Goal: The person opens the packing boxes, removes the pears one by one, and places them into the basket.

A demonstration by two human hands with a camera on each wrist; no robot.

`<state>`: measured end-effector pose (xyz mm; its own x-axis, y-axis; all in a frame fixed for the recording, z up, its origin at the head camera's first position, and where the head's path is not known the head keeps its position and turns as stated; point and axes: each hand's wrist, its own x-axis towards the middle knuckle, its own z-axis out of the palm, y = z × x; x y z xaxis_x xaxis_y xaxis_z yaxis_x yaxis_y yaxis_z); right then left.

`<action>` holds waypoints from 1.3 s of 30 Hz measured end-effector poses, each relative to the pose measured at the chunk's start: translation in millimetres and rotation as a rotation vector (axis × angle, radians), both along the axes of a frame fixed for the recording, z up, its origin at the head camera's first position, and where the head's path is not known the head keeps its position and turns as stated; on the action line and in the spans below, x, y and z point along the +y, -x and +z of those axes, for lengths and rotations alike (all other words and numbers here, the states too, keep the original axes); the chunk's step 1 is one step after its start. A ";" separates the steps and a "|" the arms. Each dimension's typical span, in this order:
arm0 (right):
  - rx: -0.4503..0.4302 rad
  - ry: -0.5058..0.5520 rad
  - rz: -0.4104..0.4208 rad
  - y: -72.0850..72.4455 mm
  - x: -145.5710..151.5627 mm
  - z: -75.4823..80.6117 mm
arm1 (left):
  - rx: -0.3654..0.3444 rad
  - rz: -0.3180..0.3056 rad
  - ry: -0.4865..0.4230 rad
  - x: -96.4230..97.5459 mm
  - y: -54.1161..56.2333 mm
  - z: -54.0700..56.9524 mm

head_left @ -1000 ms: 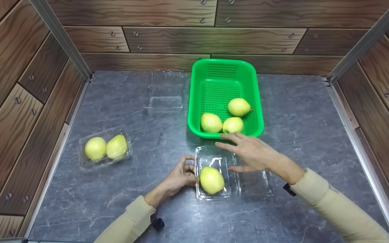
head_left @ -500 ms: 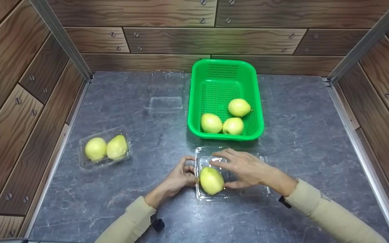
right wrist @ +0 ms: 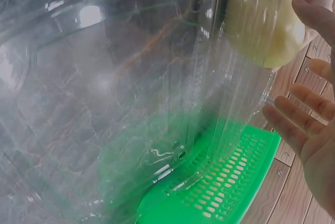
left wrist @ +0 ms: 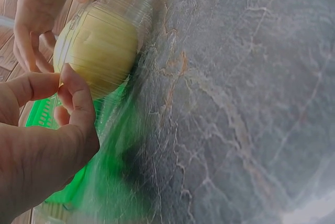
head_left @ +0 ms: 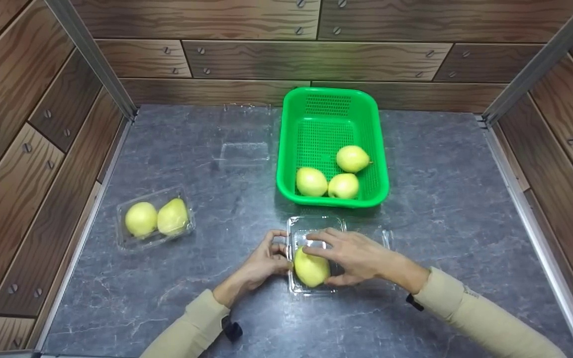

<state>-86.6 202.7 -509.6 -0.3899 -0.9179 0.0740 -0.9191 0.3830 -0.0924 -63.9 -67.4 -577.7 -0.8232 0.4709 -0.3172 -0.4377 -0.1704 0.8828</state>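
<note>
A yellow-green pear [head_left: 311, 272] lies in the near half of a clear plastic clamshell container [head_left: 292, 226], whose transparent lid [head_left: 387, 238] lies folded out to the right. My left hand [head_left: 260, 262] pinches the container's left rim between thumb and index finger, as the left wrist view shows. My right hand [head_left: 355, 256] is over the container, its fingers extended above the pear and its thumb close to the pear's right side. In the right wrist view, the right hand's fingers [right wrist: 293, 124] are spread and relaxed; whether the thumb touches the pear I cannot tell.
A green basket [head_left: 283, 149] with three pears stands just beyond the container. At the left, another clear container [head_left: 154, 243] holds two pears. More clear plastic packaging [head_left: 244, 144] lies at the back, left of the basket. Wood-patterned walls [head_left: 246, 59] enclose the table.
My right hand has come away from the basket's near edge, moving left and toward me until it is over the pear. The left hand and the container have stayed in place.
</note>
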 end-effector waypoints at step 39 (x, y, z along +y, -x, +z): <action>-0.157 -0.056 -0.057 -2.9 -19.3 -30.8 | 0.011 0.003 0.016 1.7 -0.3 -0.3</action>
